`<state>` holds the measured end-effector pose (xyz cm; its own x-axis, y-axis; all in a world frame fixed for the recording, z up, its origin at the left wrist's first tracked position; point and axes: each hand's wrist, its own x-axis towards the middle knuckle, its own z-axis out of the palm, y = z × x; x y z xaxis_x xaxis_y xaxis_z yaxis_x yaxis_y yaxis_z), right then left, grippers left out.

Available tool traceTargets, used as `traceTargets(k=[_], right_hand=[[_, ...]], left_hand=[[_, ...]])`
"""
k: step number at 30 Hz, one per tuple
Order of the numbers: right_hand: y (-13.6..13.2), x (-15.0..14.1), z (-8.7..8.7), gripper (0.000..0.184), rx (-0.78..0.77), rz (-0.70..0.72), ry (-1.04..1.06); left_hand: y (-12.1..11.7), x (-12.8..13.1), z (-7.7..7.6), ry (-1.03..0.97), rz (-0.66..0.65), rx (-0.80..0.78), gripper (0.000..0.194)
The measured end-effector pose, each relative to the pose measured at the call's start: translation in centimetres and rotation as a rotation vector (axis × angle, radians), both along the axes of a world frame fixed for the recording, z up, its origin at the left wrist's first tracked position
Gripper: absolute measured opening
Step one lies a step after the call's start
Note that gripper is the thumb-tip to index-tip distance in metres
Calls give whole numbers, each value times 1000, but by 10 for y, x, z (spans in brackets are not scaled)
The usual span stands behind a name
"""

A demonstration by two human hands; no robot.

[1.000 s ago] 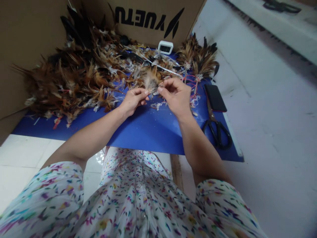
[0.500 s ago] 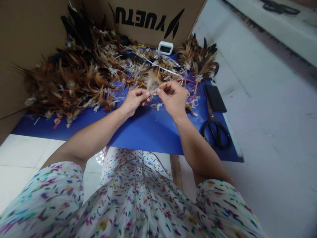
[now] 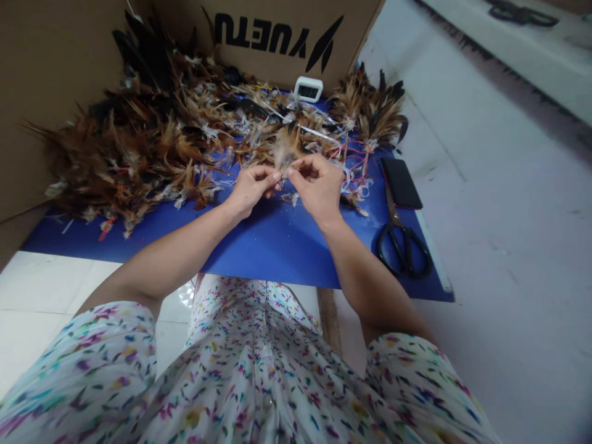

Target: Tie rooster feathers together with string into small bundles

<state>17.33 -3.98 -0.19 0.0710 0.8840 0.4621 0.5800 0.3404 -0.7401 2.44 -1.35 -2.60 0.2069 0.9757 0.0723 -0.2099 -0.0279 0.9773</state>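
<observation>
My left hand (image 3: pixel 250 188) and my right hand (image 3: pixel 317 185) meet above a blue board (image 3: pixel 272 243), fingers pinched together on the base of a small tuft of tan feathers (image 3: pixel 283 151). The tuft's fluffy end points away from me. Both hands are closed on it, thumbs and forefingers almost touching each other. A large heap of brown and black feathers (image 3: pixel 139 142) lies just beyond and to the left of the hands. Thin white and red strings (image 3: pixel 354 154) trail past my right hand.
Black scissors (image 3: pixel 404 246) and a black phone (image 3: pixel 401 182) lie on the board's right side. A small white digital timer (image 3: pixel 308 89) stands by a cardboard box (image 3: pixel 287 34) at the back. Another feather bunch (image 3: pixel 370 111) sits back right. Cardboard walls the left.
My right hand has slid a little left and nearer, closing in on the left hand at the tuft's base. The left hand has barely moved.
</observation>
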Motion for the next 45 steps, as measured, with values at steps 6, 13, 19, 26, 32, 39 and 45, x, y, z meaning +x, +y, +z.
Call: traceTargets(k=[6,13,19,26,32,39,45], right_hand=[[-2,-3,1,5,-12,-3,73],[6,-2,-8,8,37,41,177],[8,-1,-10,9,87,68,226],[12,1,-13,15,98,105,211],[16,10,-12,22,157,87,211],[28,30,-16,32,194,46,201],[29,33,-17,11,21,58,8]], left_hand=[[-1,0,0,4,6,15,30],[1,0,-2,-30,-15,48,33],[1,0,-2,-17,-19,62,35],[1,-1,0,-11,-14,77,34],[1,-1,2,-17,9,62,29],[5,-5,5,-68,49,33,23],[10,-11,12,-154,104,9,23]])
